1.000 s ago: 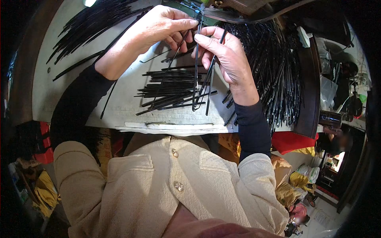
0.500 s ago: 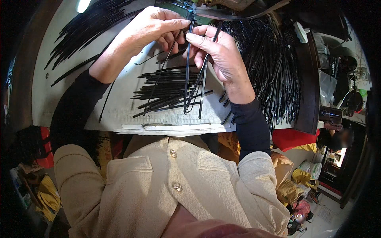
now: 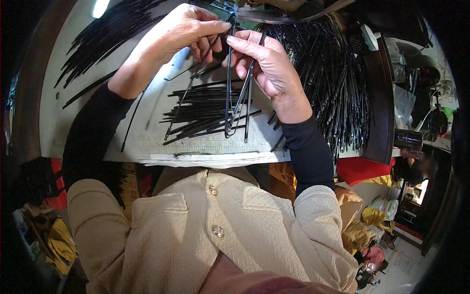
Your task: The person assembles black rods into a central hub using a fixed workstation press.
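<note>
Over the stack of rods, left hand and right hand pinch slender black strips, both grips closed; likely light, springy, slippery; best held near their upper ends.

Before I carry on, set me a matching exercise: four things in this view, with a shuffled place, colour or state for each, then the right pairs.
Things
1. right hand
2. small pile
3. largest pile
4. jacket

Descriptions
A. beige, with gold-coloured buttons
B. along the right side of the table
C. holding black strips
D. mid-table, below the hands in the picture

Pairs: 1-C, 2-D, 3-B, 4-A
</note>
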Demonstrator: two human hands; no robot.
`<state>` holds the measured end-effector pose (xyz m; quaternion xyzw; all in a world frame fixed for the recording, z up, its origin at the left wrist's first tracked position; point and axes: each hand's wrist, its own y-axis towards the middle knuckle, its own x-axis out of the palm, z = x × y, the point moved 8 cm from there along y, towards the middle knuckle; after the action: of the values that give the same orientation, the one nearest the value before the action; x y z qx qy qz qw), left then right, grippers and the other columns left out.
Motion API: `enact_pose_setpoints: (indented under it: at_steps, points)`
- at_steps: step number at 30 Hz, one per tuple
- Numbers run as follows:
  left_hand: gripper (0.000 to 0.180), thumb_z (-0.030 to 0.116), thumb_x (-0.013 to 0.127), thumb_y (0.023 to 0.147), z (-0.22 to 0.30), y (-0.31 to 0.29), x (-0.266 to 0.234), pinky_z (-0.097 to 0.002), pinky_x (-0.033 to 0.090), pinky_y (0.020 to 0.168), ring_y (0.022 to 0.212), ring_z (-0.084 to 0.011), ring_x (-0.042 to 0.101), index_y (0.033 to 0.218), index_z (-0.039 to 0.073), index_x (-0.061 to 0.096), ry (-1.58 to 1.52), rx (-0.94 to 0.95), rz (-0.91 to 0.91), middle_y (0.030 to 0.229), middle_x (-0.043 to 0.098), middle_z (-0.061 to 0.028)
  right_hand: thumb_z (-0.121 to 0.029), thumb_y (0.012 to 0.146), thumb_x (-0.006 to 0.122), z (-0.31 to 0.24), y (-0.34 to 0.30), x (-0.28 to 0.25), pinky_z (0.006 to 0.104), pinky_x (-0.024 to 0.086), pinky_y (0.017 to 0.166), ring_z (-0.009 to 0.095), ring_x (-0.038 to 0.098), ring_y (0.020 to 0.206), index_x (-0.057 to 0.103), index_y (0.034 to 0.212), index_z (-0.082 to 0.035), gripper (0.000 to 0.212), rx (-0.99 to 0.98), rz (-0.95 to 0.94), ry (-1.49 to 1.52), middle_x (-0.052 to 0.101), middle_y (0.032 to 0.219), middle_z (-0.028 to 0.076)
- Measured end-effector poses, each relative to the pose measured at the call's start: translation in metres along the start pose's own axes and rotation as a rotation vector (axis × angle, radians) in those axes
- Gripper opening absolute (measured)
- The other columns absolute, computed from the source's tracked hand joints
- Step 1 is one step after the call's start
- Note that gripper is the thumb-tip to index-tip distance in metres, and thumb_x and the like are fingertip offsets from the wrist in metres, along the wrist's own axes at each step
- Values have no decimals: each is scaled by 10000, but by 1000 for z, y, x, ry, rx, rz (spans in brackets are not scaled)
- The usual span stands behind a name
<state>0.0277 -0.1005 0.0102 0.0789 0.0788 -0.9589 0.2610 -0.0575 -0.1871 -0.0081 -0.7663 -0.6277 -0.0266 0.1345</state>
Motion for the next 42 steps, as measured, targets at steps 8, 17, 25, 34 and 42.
enact_pose_setpoints:
  at_steps: [8,17,25,34,42]
  points:
    - [285,281,584,867,-6,2,-2,-185,412,402,425,-83,545,746,23,605,14,8,19,562,563,-38,-235,821,628,2,-2,3,188,456,445,102,566,486,583,876,-30,217,23,16,45,617,681,63]
    - [303,297,572,879,4,-5,-2,-176,347,354,356,-49,447,796,9,617,114,56,65,497,511,-20,-193,836,608,8,-5,16,188,450,485,94,575,574,595,890,-46,158,50,-17,43,616,708,48]
    - [297,295,592,856,-2,-11,-11,-198,350,400,452,-52,473,866,5,657,125,263,-110,576,561,-10,-217,859,547,-36,-32,-32,141,264,429,-11,391,488,554,1128,-13,338,-92,114,-596,509,617,-49]
    - [203,244,614,793,7,-24,33,-332,467,589,621,-255,582,876,59,621,974,258,52,669,575,-84,-333,792,584,-104,-64,-82,377,488,705,312,625,797,601,1053,-104,348,-204,736,-1851,656,853,129]
    - [156,182,583,814,19,-38,40,-339,478,602,661,-270,589,862,34,583,1064,611,85,740,577,-100,-187,748,563,-38,-38,-37,348,493,712,286,629,803,610,1028,-79,303,-256,249,-1845,653,911,107]
